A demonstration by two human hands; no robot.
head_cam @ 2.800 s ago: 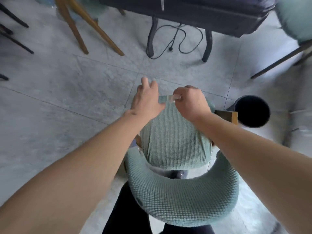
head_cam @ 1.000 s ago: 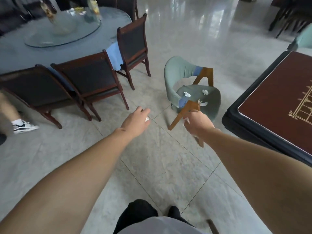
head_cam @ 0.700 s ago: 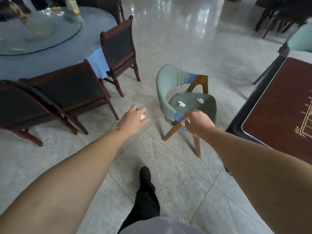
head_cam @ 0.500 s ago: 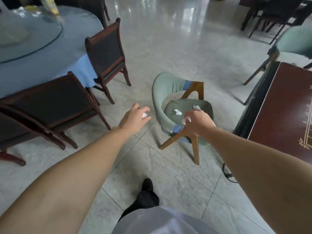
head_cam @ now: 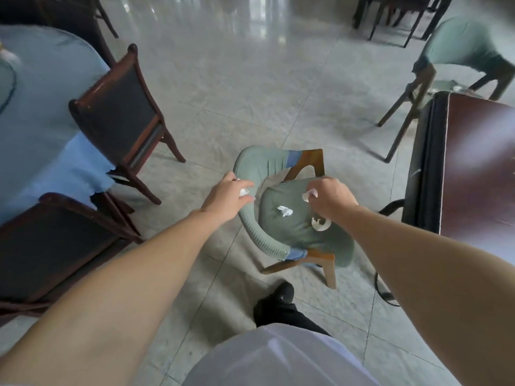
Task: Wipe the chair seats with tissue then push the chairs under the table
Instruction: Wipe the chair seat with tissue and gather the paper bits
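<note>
We stood over the green-covered chair, the dark table at three o'clock. Our left hand pinched a tissue wad; our right hand gripped another tissue above the littered seat. Next, we judged, came wiping.

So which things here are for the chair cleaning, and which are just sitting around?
For the job:
green chair
tissue in left hand
tissue in right hand
tissue scraps on the seat
dark red table

Just around:
dark wooden chairs
round blue table
</note>
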